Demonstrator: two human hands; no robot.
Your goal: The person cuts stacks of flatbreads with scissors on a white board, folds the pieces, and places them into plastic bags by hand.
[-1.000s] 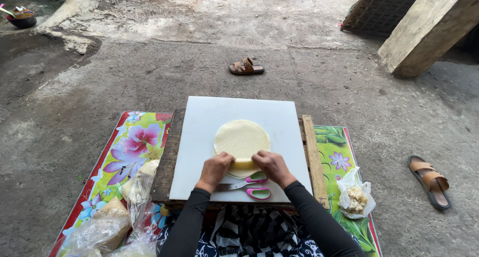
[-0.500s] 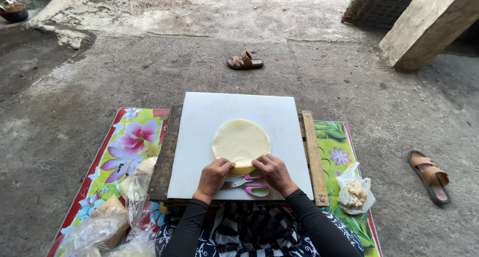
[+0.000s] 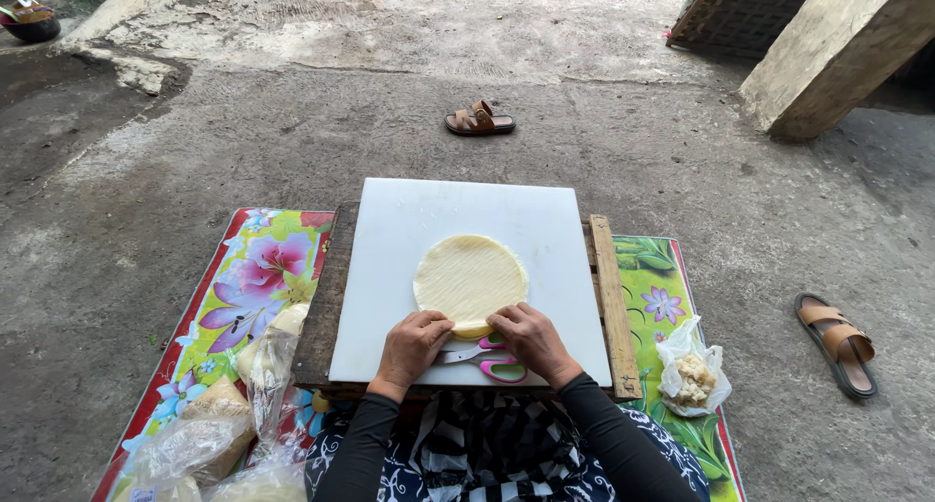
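Head: wrapper (image 3: 470, 280) touching both hands.
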